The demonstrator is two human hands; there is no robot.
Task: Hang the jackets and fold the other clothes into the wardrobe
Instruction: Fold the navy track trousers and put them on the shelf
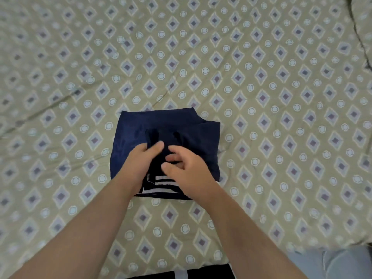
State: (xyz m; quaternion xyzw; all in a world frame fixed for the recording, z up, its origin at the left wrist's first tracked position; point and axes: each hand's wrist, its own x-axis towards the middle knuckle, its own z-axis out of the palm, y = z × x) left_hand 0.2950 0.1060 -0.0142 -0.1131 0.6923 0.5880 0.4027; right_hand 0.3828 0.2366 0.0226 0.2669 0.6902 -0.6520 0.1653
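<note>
A navy blue garment (130,137), folded into a rough square with white stripes along its near edge, lies on the bed in the middle of the head view. My left hand (138,166) rests on its near middle, thumb and fingers curled round a dark fold of the cloth. My right hand (189,172) is just to the right of it, almost touching, with its fingers curled in and pinching the same dark fold. The hands hide the garment's centre. Both are slightly blurred.
The bed sheet (261,87) is olive with a diamond and circle pattern and fills the view, lightly creased at the left. A light blue cloth (332,262) lies at the bottom right corner. A dark item with a white stripe (181,275) shows at the bottom edge.
</note>
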